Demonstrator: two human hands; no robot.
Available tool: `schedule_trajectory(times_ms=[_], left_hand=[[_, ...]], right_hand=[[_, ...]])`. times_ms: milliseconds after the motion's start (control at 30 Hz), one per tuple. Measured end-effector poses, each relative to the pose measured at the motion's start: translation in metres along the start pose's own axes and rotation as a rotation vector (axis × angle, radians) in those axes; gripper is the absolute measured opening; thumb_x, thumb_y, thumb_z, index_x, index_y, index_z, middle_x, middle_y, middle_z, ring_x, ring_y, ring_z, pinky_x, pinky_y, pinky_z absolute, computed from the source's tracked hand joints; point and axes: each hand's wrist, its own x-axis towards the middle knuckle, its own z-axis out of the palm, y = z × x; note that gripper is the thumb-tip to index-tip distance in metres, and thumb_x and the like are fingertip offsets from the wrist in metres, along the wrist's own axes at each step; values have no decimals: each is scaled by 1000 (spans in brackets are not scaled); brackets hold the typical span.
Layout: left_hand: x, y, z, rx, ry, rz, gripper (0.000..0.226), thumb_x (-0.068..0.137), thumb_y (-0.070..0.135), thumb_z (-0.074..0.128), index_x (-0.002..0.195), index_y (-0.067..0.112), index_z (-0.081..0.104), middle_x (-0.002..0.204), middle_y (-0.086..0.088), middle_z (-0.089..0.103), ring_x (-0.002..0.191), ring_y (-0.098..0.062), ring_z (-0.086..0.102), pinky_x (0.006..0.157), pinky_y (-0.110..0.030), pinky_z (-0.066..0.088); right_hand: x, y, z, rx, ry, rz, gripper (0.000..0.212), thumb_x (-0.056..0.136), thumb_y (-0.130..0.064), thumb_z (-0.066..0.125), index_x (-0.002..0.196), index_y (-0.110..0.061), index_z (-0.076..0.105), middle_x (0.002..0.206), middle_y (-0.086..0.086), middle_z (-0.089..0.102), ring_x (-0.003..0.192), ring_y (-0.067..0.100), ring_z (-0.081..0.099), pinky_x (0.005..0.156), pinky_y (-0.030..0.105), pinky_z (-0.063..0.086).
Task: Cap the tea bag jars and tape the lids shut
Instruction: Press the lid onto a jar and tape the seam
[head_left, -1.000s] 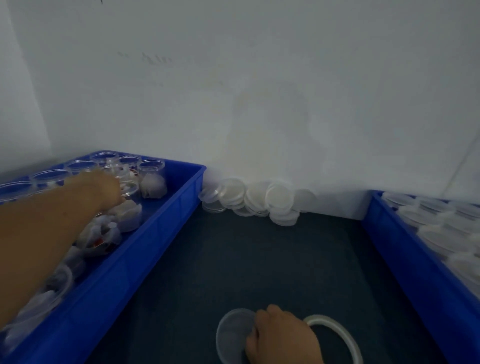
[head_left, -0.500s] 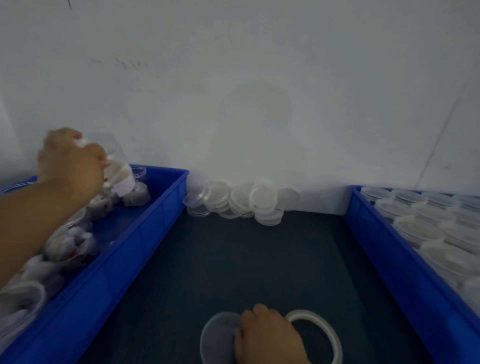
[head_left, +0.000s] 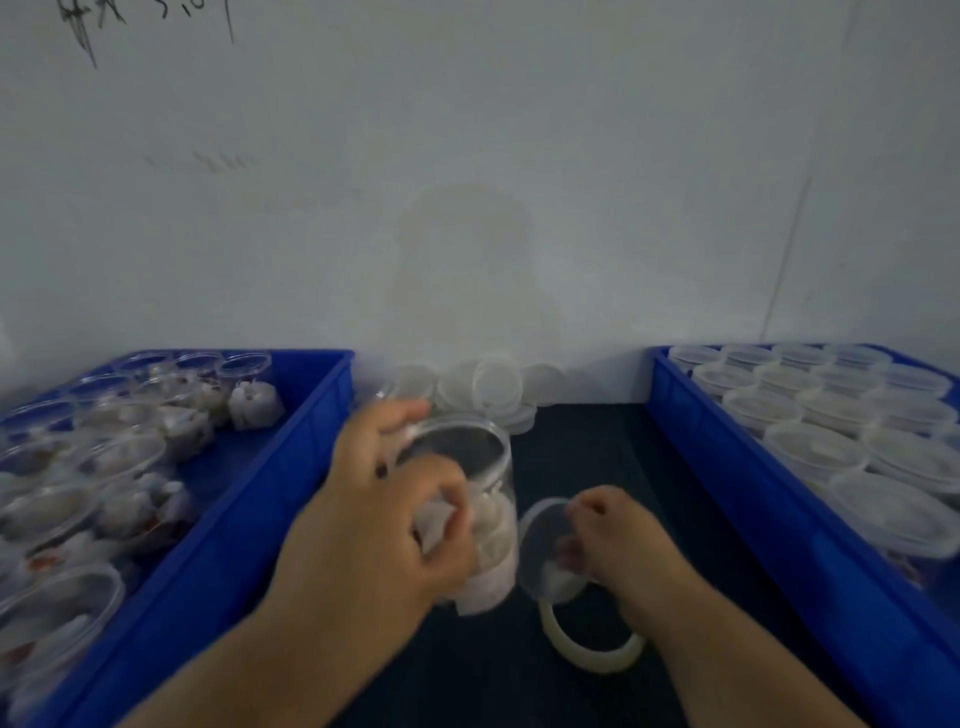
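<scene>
My left hand (head_left: 384, 519) grips a clear plastic jar (head_left: 483, 499) with white tea bags inside, over the dark table between the two crates. The jar is open at the top and has no lid. My right hand (head_left: 613, 545) pinches a clear round lid (head_left: 540, 545) just right of the jar, tilted on edge. A roll of clear tape (head_left: 592, 644) lies on the table under my right wrist.
A blue crate (head_left: 249, 525) on the left holds several uncapped jars of tea bags. A blue crate (head_left: 769, 509) on the right holds several capped jars. A pile of loose lids (head_left: 488, 389) lies against the white wall at the back.
My left hand lifted a jar out of the left crate and carried it right to the table centre. My right hand raised the lid off the table beside it.
</scene>
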Motion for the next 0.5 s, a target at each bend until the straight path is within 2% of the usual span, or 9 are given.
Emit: schedule_trajectory(times_ms=[100, 167, 233, 300, 367, 433, 500], left_hand=[[-22, -10, 24, -15, -110, -60, 8, 72, 52, 62, 77, 48, 58, 145, 33, 18, 106, 26, 35, 79, -5, 33], [-30, -14, 36, 0, -151, -81, 10, 72, 54, 61, 74, 52, 52, 148, 30, 20, 102, 23, 39, 74, -5, 35], [-35, -18, 48, 11, -159, -76, 8, 74, 53, 61, 78, 49, 56, 150, 26, 24, 99, 20, 42, 70, -7, 40], [-34, -21, 59, 26, -179, -77, 12, 78, 51, 60, 86, 43, 63, 152, 22, 24, 89, 12, 48, 67, -8, 41], [-30, -27, 70, 62, -229, -86, 15, 84, 50, 62, 95, 41, 64, 152, 26, 15, 85, 6, 49, 66, -7, 37], [-26, -33, 79, 25, -249, -100, 15, 87, 47, 66, 100, 43, 61, 143, 33, 11, 99, 6, 48, 68, -5, 34], [-25, -36, 86, -81, -187, -115, 28, 84, 45, 72, 103, 48, 52, 135, 38, 12, 114, 14, 41, 75, -2, 34]], right_hand=[[0, 13, -26, 246, 83, -1, 7, 95, -21, 58, 100, -18, 62, 95, 8, 70, 70, 16, 74, 62, 34, 61], [-3, 21, -33, 447, 108, 14, 7, 96, -17, 58, 101, -13, 62, 99, 11, 70, 73, 20, 75, 63, 39, 62], [-9, 24, -34, 730, 54, 92, 4, 97, -9, 55, 99, -11, 58, 104, 16, 69, 77, 29, 75, 66, 45, 62], [-15, 23, -30, 875, 24, 84, 10, 96, -6, 54, 96, -16, 54, 108, 17, 67, 80, 33, 74, 68, 47, 61], [-15, 23, -23, 832, 78, -31, 13, 93, -7, 60, 99, -16, 55, 107, 13, 68, 82, 29, 75, 68, 44, 61], [-18, 19, -14, 673, 187, -155, 15, 90, -15, 66, 100, -20, 56, 104, 4, 70, 82, 16, 75, 68, 38, 62], [-22, 15, -4, 473, 244, -267, 14, 89, -27, 67, 93, -35, 56, 98, -8, 70, 79, 4, 72, 64, 28, 60]])
